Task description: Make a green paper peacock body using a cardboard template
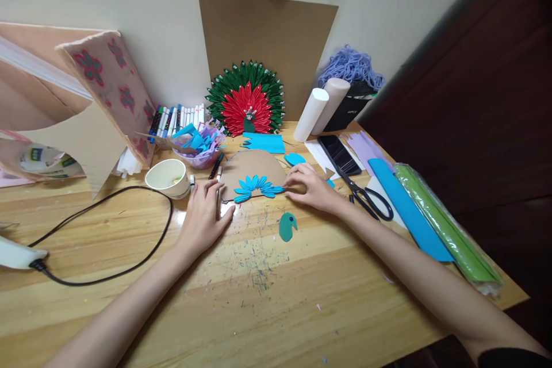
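Note:
A brown cardboard half-disc lies on the wooden table, with a fan of blue paper petals along its near edge. My left hand rests flat on the table at the half-disc's left corner, fingers stretched out. My right hand has its fingertips pressed on the rightmost blue petal. A teal paper bird body lies just in front of the half-disc, between my hands.
Black scissors and a phone lie right of my right hand. Blue and green paper rolls lie near the right edge. A paper cup, a bowl of blue scraps, markers, a finished red-green peacock fan and a black cable stand behind and left.

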